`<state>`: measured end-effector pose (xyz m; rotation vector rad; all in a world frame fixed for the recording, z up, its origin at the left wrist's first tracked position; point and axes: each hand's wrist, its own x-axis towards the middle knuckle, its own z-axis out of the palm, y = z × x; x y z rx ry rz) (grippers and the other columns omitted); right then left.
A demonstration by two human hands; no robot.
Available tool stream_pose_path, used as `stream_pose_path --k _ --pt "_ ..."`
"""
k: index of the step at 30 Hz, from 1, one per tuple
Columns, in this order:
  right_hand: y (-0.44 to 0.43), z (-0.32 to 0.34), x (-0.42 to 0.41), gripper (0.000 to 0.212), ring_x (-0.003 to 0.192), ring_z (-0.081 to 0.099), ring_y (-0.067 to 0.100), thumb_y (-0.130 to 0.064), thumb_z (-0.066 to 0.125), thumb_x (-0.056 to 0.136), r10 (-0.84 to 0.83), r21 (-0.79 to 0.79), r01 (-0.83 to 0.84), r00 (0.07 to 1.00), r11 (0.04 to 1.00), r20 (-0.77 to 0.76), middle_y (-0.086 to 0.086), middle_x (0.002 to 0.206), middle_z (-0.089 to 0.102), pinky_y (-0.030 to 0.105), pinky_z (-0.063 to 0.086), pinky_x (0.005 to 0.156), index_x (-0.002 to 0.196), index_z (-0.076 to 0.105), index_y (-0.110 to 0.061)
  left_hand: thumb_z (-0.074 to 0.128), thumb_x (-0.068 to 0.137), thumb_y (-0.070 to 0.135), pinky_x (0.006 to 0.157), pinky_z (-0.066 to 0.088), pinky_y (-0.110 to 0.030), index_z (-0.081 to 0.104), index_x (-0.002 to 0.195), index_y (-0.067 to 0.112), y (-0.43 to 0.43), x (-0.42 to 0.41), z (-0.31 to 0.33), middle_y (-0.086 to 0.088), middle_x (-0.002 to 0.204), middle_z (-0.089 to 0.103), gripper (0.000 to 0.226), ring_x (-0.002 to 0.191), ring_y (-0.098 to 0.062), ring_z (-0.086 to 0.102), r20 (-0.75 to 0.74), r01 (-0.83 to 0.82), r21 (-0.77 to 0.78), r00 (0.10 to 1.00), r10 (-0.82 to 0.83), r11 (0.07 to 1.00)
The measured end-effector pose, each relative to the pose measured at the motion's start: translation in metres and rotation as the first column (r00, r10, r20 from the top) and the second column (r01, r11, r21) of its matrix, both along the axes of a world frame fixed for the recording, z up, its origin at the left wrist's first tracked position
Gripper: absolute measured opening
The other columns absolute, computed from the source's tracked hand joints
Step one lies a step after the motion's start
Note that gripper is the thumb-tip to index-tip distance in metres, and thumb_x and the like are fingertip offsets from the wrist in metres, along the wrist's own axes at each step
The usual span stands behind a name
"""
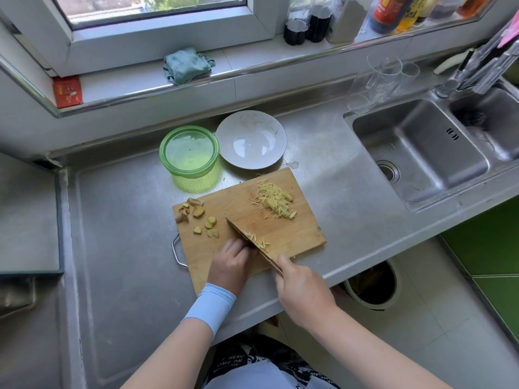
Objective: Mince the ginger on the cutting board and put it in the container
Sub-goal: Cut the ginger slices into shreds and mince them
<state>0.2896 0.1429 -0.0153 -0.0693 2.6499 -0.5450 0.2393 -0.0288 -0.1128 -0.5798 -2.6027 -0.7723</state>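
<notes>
A wooden cutting board [292, 228] lies on the steel counter. A pile of ginger shreds [276, 202] sits at its far right, and several ginger chunks and peel bits [200, 213] lie at its left. My right hand [302, 287] grips the handle of a knife [243, 234] whose blade stands edge-down on the board, with a few shreds [259, 242] stuck to its side. My left hand [233, 262] rests curled against the blade's left side; whatever is under its fingers is hidden. A green-rimmed clear container [189, 151] stands open behind the board.
A white plate [251, 140] sits beside the container. A double steel sink [421, 153] with a faucet [477, 71] is at the right, with glass cups [384, 77] behind it. A bin [370, 284] stands on the floor below the counter edge. A cloth [186, 64] lies on the sill.
</notes>
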Motion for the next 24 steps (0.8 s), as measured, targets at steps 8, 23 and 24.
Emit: stream_pose_path --k 8,23,24 --pt "0.007 0.001 0.01 0.005 0.057 0.042 0.02 -0.031 0.035 0.105 0.005 0.037 -0.007 0.999 0.999 0.045 -0.005 0.065 0.044 0.033 0.028 0.047 0.106 0.033 -0.027 0.058 0.094 0.012 0.056 0.045 -0.033 0.069 0.077 0.006 -0.001 0.0 0.001 -0.009 0.081 0.064 0.021 0.073 -0.025 0.052 -0.01 0.003 -0.005 1.0 -0.003 1.0" --pt "0.005 0.001 0.005 0.009 0.065 0.054 0.028 -0.029 0.036 0.104 0.003 -0.015 -0.003 1.0 1.0 0.01 0.0 0.071 0.055 0.04 0.043 0.058 0.112 0.038 -0.024 0.063 0.088 0.007 0.056 0.051 -0.032 0.069 0.075 0.006 -0.005 -0.001 0.004 -0.009 0.084 0.068 0.014 0.073 -0.027 0.057 -0.015 0.06 -0.003 0.998 -0.06 0.998" --pt "0.008 0.002 0.009 0.008 0.064 0.053 0.027 -0.029 0.036 0.104 0.004 -0.009 -0.004 1.0 1.0 0.01 -0.001 0.07 0.055 0.04 0.043 0.057 0.111 0.038 -0.025 0.061 0.089 0.007 0.057 0.051 -0.032 0.07 0.076 0.006 -0.004 -0.001 0.006 -0.009 0.085 0.068 0.016 0.075 -0.026 0.058 -0.025 0.058 0.006 0.998 -0.058 0.998"
